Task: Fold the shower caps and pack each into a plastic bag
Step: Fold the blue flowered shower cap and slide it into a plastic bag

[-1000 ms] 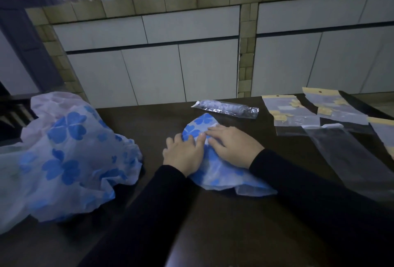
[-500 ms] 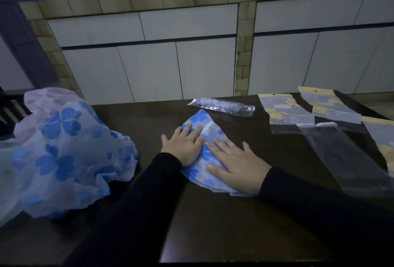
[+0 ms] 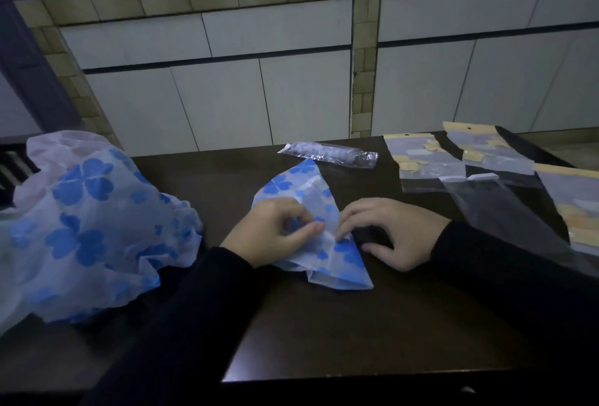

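Note:
A white shower cap with blue flowers lies partly folded in the middle of the dark table, narrow and creased. My left hand pinches a fold of it between thumb and fingers. My right hand sits at the cap's right edge, fingers curled, fingertips touching the fold. A clear empty plastic bag lies flat to the right of my right hand. A packed rolled cap in a clear bag lies at the table's far edge.
A heap of unfolded flowered shower caps fills the table's left side. Several flat bags with yellow header cards lie at the far right. A tiled white wall rises just behind the table.
Both hands were pressing flat on the cap; now the left pinches a fold and the right has slid to the cap's right edge with curled fingers. The cap is narrower.

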`<action>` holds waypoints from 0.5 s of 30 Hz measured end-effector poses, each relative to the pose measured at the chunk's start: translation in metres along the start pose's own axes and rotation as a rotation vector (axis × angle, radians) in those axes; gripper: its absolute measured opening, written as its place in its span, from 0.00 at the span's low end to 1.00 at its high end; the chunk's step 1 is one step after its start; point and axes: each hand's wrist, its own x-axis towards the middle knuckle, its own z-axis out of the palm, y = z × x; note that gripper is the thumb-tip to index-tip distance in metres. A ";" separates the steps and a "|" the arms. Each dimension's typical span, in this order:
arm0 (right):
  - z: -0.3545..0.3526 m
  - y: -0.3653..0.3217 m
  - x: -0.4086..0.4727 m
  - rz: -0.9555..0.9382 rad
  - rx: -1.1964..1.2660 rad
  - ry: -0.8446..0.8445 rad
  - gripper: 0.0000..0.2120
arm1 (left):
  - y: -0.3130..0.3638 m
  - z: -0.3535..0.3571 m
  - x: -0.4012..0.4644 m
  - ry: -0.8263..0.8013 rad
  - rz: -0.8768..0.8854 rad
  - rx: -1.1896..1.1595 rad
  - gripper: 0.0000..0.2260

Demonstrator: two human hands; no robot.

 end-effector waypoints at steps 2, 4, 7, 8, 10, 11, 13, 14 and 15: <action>0.000 -0.004 0.002 -0.032 -0.064 -0.031 0.17 | -0.002 -0.003 -0.010 -0.099 -0.038 -0.074 0.10; 0.001 -0.007 0.005 -0.065 -0.199 -0.028 0.18 | -0.005 -0.006 -0.016 -0.165 -0.085 -0.132 0.10; 0.004 -0.007 0.007 -0.102 -0.339 0.014 0.20 | -0.004 -0.006 -0.018 -0.157 -0.144 -0.141 0.05; 0.005 -0.007 0.006 -0.120 -0.336 0.033 0.21 | -0.004 -0.005 -0.017 -0.152 -0.163 -0.131 0.05; 0.007 -0.007 0.004 -0.186 -0.278 0.079 0.19 | -0.004 -0.004 -0.018 -0.149 -0.198 -0.120 0.05; 0.008 -0.007 0.003 -0.218 -0.247 0.096 0.17 | -0.004 -0.004 -0.018 -0.144 -0.207 -0.125 0.05; 0.011 -0.008 0.001 -0.254 -0.191 0.116 0.13 | -0.003 -0.004 -0.020 -0.126 -0.173 -0.132 0.05; 0.013 -0.009 0.001 -0.242 -0.157 0.109 0.13 | -0.002 -0.004 -0.021 -0.121 -0.143 -0.140 0.04; 0.013 -0.010 0.001 -0.211 -0.116 0.099 0.15 | 0.001 -0.003 -0.022 -0.119 -0.117 -0.163 0.04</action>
